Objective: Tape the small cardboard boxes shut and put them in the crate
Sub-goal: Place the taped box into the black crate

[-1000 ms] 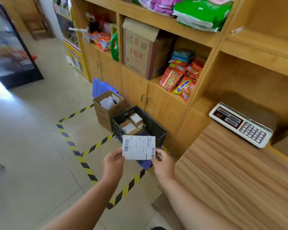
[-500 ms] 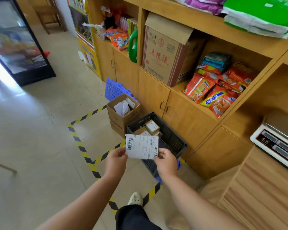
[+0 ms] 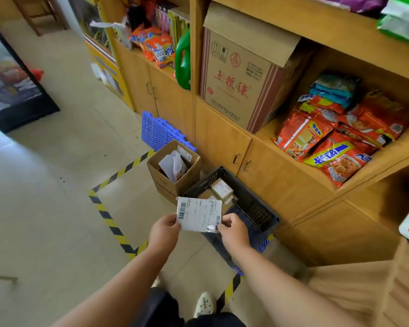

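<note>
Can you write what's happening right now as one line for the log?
left hand: pinches label | right hand: pinches label | crate: small boxes inside | open carton: beside crate

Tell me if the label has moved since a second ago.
Yes. The label has come toward the crate, which now looks larger behind it; it now covers the crate's rim beside the carton.

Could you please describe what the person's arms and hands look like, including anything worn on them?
The left forearm and right forearm are bare, no sleeve in view. The left hand and right hand wear no gloves; no watch, bracelet or ring shows. Below them: dark trousers and a white shoe with holes.
</note>
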A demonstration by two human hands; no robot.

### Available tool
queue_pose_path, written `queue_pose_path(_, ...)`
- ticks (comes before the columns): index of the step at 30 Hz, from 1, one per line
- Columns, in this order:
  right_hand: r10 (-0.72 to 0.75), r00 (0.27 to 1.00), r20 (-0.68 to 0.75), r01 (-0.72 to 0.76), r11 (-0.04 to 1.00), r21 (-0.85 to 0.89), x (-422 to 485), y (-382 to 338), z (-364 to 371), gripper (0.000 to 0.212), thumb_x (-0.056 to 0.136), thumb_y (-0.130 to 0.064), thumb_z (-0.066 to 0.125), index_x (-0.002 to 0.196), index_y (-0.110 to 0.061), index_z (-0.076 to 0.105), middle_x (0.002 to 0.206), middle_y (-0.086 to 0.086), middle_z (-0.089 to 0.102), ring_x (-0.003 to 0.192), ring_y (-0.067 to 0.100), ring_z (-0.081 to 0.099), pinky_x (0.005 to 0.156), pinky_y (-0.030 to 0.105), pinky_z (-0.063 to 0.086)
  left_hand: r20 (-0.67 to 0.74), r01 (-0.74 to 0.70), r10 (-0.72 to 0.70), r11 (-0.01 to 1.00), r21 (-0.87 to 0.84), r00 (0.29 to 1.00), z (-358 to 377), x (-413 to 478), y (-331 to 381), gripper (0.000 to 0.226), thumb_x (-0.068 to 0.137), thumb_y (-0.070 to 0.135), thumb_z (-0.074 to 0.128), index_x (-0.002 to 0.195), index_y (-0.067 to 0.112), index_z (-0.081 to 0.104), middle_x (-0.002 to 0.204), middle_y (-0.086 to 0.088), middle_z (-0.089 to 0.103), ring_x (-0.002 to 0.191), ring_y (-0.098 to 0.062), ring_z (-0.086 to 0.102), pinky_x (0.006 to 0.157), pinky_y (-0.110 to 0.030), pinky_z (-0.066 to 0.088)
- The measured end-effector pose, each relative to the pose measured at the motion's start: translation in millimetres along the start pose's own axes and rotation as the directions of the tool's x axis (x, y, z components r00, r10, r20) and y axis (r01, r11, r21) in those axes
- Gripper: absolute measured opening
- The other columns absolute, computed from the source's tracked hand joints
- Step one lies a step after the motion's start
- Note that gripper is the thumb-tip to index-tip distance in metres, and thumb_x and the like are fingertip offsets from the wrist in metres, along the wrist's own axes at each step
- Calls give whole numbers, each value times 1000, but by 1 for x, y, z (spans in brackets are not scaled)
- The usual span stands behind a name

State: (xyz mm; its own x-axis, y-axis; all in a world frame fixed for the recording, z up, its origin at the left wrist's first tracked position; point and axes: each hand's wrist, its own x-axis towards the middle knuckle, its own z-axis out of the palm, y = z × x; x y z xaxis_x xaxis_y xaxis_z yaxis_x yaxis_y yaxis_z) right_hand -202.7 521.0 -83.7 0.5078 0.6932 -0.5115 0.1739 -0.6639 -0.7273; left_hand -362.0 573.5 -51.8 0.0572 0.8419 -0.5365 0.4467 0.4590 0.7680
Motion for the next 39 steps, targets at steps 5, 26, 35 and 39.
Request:
queue_pose_path(5, 118, 992, -34, -115, 990, 79, 48, -17, 13, 9, 91, -9, 56, 91, -18, 54, 96, -2, 63, 89, 17, 61, 80, 38, 52, 125, -33, 22, 996, 85, 992, 5, 75, 17, 29, 95, 9, 46, 104, 27, 68, 95, 6, 68, 77, -12, 58, 66, -23, 46)
queue_pose_path(26, 573, 813, -102, -439, 719, 539, 234, 5, 123, 32, 90, -15, 61, 121, -16, 55, 117, 3, 62, 105, 17, 59, 91, 31, 47, 490, -163, -185, 796, 583, 852, 75, 349, 8, 30, 84, 3, 38, 87, 21, 61, 67, -1, 56, 63, -23, 50, 56, -27, 35)
queue_pose_path(35, 581, 811, -63, -451, 691, 565, 334, 101, 156, 33, 92, -12, 59, 124, -15, 51, 117, -1, 61, 101, 13, 58, 87, 27, 45, 497, -151, -182, 817, 556, 848, 168, 438, -69, 31, 91, 2, 36, 95, 17, 62, 86, -2, 64, 72, -15, 55, 57, -23, 39)
queue_pose_path(39, 577, 816, -41, -447, 675, 587, 384, 145, 181, 29, 93, -11, 58, 119, -18, 50, 114, -4, 60, 98, 10, 56, 82, 22, 41, 464, -163, -163, 795, 585, 871, 205, 484, -107, 29, 95, 4, 36, 104, 18, 61, 101, -6, 66, 83, -21, 61, 63, -25, 46)
